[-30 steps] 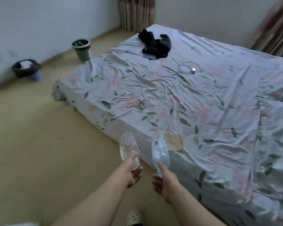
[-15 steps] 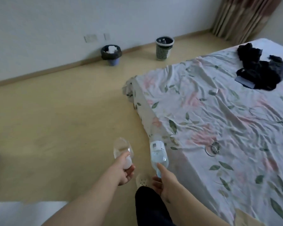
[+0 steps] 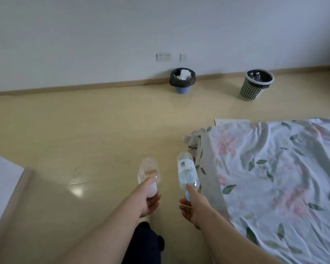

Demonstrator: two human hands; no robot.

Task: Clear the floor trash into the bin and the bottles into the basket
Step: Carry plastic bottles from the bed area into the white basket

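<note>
Bed point(image 3: 274, 178) at right, floral sheet point(image 3: 265, 187) rumpled, bunched at its near-left corner. Pale wood floor point(image 3: 84, 134). White wall point(image 3: 103, 35) with wall sockets point(image 3: 164, 57) above skirting board point(image 3: 84, 87). Dark trouser leg point(image 3: 141, 242) at bottom edge.

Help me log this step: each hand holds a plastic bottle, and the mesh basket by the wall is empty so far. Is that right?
Not quite. In the head view the mesh basket already holds something; bottle tops seem to show inside its rim. The rest stands: the left hand grips one plastic bottle and the right hand the other bottle.
</note>
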